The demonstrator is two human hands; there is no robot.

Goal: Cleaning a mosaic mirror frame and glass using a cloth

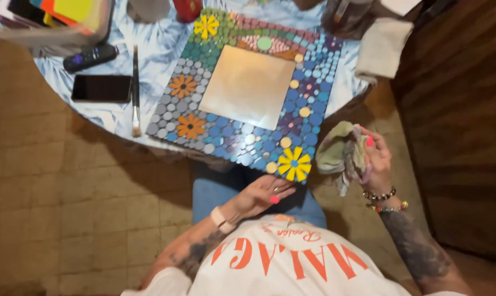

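Your left hand [261, 193] rests palm-up beneath the near edge of the square mosaic frame of round coloured tiles [308, 87], just below its yellow tile flower [294, 163]. Beside that flower, your right hand [377, 159] grips a crumpled greenish cloth [341, 153].

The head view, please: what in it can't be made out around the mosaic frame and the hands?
- Mosaic frame: near edge, left hand beneath it; contact unclear.
- Cloth: bunched in right hand; shape hidden.
- Red object: cut by top edge.
- Stacked sheets: cut by top edge.
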